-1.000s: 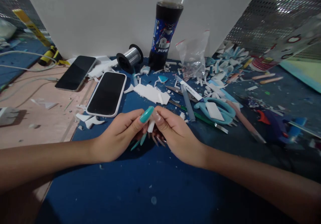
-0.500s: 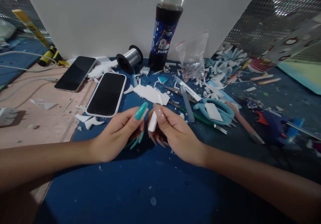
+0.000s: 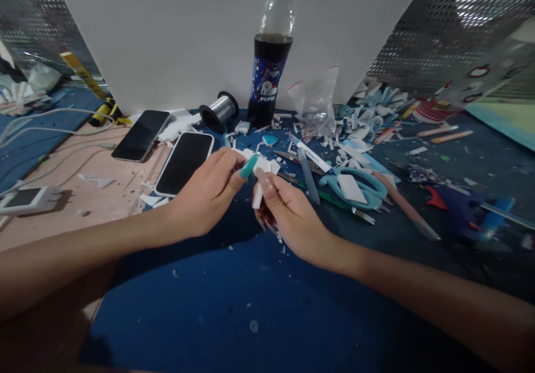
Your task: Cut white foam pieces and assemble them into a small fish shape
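Between the thumb and fingers of my right hand (image 3: 295, 214) is a small white strip (image 3: 257, 196), angled downward and looking like foam or thick paper. Close beside it, my left hand (image 3: 207, 189) has its fingers curled, its long teal thumbnail near the right thumb's tip. What the left fingers pinch, if anything, is hidden. Just beyond both hands lies a white cut sheet (image 3: 271, 166), partly covered by the left hand. A small blue piece (image 3: 270, 140) rests behind it.
Behind stand a Pepsi bottle (image 3: 270, 77), a wire spool (image 3: 219, 111) and a clear plastic bag (image 3: 315, 105). Blue-handled scissors (image 3: 376, 189), a glue gun (image 3: 463, 208) and scraps (image 3: 376, 105) lie right. A white-edged phone (image 3: 184, 164), a dark phone (image 3: 142, 135) and a charger (image 3: 29, 200) are left.
My left hand has lifted and moved forward, now over part of the white sheet. My right hand still holds the white strip. The camera view has tilted up slightly.
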A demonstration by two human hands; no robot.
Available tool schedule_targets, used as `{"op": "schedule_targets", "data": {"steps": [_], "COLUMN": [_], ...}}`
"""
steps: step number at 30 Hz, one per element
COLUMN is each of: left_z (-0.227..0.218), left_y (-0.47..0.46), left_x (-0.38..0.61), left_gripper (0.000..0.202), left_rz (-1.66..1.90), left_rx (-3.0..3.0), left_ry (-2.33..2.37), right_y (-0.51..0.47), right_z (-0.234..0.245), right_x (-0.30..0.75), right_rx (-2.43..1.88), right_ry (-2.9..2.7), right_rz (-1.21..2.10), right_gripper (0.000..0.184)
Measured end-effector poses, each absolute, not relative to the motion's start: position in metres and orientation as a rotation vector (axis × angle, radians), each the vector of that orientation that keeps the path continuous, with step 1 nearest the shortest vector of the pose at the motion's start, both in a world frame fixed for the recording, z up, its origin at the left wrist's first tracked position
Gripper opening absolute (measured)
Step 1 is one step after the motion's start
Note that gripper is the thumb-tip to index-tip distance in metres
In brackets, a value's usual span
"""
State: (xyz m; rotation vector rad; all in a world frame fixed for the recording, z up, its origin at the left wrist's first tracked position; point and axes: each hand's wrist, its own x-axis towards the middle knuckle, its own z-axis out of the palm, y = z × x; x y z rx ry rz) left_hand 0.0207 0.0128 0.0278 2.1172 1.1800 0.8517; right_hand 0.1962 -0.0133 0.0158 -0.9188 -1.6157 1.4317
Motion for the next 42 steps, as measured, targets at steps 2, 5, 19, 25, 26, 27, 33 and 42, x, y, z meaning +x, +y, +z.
{"op": "schedule_targets", "data": {"steps": [2,5,19,25,26,27,33,42], "left_z": [0.027,0.02,0.006,0.003,0.004,0.004,0.008,0.008], "left_y": [0.004,-0.007,-0.022,-0.022,-0.022,-0.023,-0.023,-0.025], "left_x": [0.024,0.027,0.026,0.025,0.025,0.025,0.026,0.023], "left_gripper": [0.035,0.035,0.032,0.035,0.035,0.035,0.033,0.025], "left_rz": [0.833,0.862,0.975,1.07,1.076,1.079,1.07,1.017], "left_rx": [2.098,2.013,1.745,1.756,1.759,1.762,1.783,1.812], "left_ry": [1.128,1.063,0.885,0.879,0.874,0.869,0.828,0.682], "right_y": [-0.014,-0.016,-0.02,-0.023,-0.023,-0.024,-0.027,-0.03], "right_z": [0.015,0.012,0.02,0.022,0.023,0.023,0.024,0.019], "right_x": [0.196,0.194,0.196,0.196,0.196,0.196,0.194,0.193], "right_rx": [-0.888,-0.843,-1.0,-0.965,-0.953,-0.945,-0.989,-0.887], "right_ry": [-1.625,-1.61,-1.652,-1.647,-1.649,-1.654,-1.702,-1.571], "right_rz": [1.435,1.485,1.573,1.635,1.638,1.638,1.579,1.706], "right_gripper": [0.036,0.035,0.045,0.039,0.038,0.038,0.039,0.032]}}
